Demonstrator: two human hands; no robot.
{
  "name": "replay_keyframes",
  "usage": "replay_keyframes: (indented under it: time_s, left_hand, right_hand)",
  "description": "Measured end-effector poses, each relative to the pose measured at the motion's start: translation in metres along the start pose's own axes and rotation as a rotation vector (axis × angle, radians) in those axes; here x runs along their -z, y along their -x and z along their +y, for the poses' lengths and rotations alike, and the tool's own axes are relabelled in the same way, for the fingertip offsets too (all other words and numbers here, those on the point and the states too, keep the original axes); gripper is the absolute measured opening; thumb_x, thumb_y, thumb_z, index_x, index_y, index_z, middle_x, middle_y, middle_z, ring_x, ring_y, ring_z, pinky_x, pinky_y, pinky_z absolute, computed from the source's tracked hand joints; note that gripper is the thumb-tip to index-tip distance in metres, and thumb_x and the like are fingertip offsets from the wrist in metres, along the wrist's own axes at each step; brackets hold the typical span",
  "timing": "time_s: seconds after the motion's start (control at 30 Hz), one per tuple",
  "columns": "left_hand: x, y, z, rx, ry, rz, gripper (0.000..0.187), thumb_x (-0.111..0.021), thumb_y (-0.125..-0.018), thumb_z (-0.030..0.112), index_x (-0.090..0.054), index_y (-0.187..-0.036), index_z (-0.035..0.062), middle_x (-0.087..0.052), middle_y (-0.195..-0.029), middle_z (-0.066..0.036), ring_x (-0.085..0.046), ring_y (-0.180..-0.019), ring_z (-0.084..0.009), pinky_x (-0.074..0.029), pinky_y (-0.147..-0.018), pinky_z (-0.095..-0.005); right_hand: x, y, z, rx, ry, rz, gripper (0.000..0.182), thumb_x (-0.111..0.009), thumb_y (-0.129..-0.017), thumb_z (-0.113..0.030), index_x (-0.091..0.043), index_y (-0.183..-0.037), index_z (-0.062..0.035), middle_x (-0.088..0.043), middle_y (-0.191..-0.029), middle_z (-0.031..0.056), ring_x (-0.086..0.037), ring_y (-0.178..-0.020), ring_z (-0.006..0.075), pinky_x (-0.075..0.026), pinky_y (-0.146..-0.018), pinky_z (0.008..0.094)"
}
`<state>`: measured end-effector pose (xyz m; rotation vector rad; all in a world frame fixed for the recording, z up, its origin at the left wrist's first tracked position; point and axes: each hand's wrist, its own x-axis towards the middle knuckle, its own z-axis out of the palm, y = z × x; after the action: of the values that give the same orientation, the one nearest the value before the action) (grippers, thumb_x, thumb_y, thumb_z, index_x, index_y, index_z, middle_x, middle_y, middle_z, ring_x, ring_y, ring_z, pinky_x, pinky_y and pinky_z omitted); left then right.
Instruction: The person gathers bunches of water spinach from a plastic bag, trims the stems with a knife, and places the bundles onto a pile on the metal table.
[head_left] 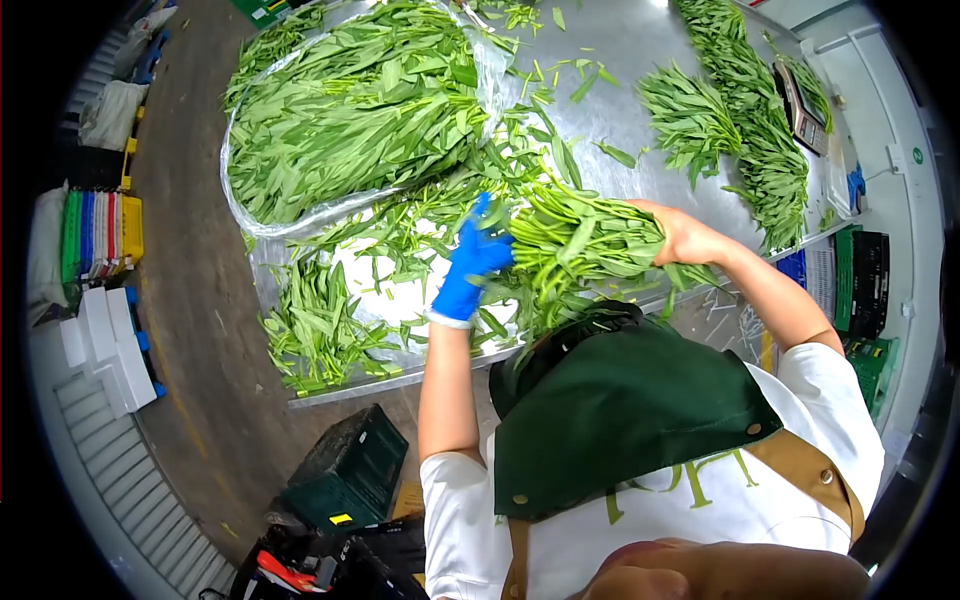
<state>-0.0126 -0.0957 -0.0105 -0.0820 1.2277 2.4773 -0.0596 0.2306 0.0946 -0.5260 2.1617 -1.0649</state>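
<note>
My right hand (685, 233), bare, is wrapped around the leafy part of a thick bunch of water spinach (585, 238), holding it over the near edge of the metal table. The cut stems of the bunch point left, toward my left hand (474, 262). That hand wears a blue glove and is somewhat blurred, its fingers spread beside the stem ends. Loose leaves and stem pieces (400, 240) lie under and around the glove. Just beyond it, a large clear plastic bag (232, 190) lies open, heaped with long-leaved greens (350, 110).
Finished-looking bunches of greens (750, 110) line the right of the metal table (610, 100), beside a scale (802, 112). A loose pile (320, 325) sits at the near left corner. Below stands a dark green crate (345, 470). Stacked crates (103, 232) stand across the floor at left.
</note>
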Motion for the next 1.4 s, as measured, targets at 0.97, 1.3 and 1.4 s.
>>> replay_keyframes:
  time_s: [0.97,1.3,1.4]
  left_hand:
    - [-0.013,0.001,0.002,-0.144,-0.263,0.129,0.036,-0.051,-0.090,0.006,-0.054,-0.126,-0.0011,-0.065,-0.108,-0.010,-0.062,-0.089,-0.0160,-0.048,-0.083,-0.0278]
    - [-0.042,-0.001,-0.024,-0.281,-0.886,0.351,0.027,-0.063,-0.079,0.015,-0.064,-0.105,0.0060,-0.065,-0.085,-0.021,-0.063,-0.075,-0.0401,-0.051,-0.066,-0.0446]
    - [-0.012,-0.007,-0.026,-0.350,-1.110,0.215,0.037,-0.055,-0.078,0.003,-0.062,-0.113,0.0124,-0.067,-0.088,-0.016,-0.064,-0.078,-0.0361,-0.050,-0.065,-0.0424]
  right_hand:
    - [-0.009,0.048,0.024,-0.459,-0.764,-0.108,0.083,-0.076,-0.064,-0.011,-0.039,-0.138,-0.0017,-0.059,-0.101,0.0067,-0.057,-0.077,0.0123,-0.046,-0.054,0.0231]
    - [-0.015,0.024,-0.035,-0.379,-0.643,-0.100,0.079,-0.079,-0.061,0.000,-0.047,-0.133,-0.0034,-0.060,-0.119,0.0074,-0.055,-0.107,0.0166,-0.046,-0.090,0.0303]
    - [-0.010,0.014,-0.043,-0.340,-0.527,-0.095,0.073,-0.077,-0.064,0.006,-0.049,-0.130,-0.0019,-0.059,-0.121,0.0063,-0.052,-0.111,0.0161,-0.042,-0.096,0.0309]
